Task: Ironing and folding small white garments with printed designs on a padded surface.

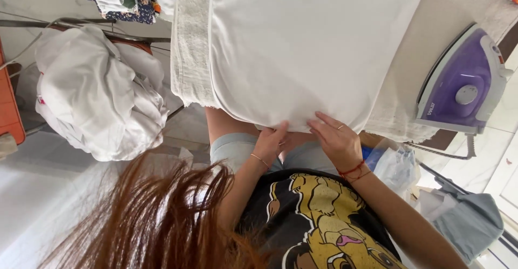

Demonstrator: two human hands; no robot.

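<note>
White cloth [302, 48] lies flat and smooth on the board [190, 42], near edge at the person's lap. Left hand [271, 142] pinches that hem; right hand [337, 139] presses on it, fingers spread. Iron [463, 83] is parked upright at the side, apart from the cloth, so pressing looks not yet begun; white pile [100, 93] waits off the board.

white cloth [302, 42] | purple-and-grey iron [464, 85] | white clothes heap [97, 96] | black-and-yellow printed shirt [324, 220]

Clear plastic bag [396, 166] beside board
</note>
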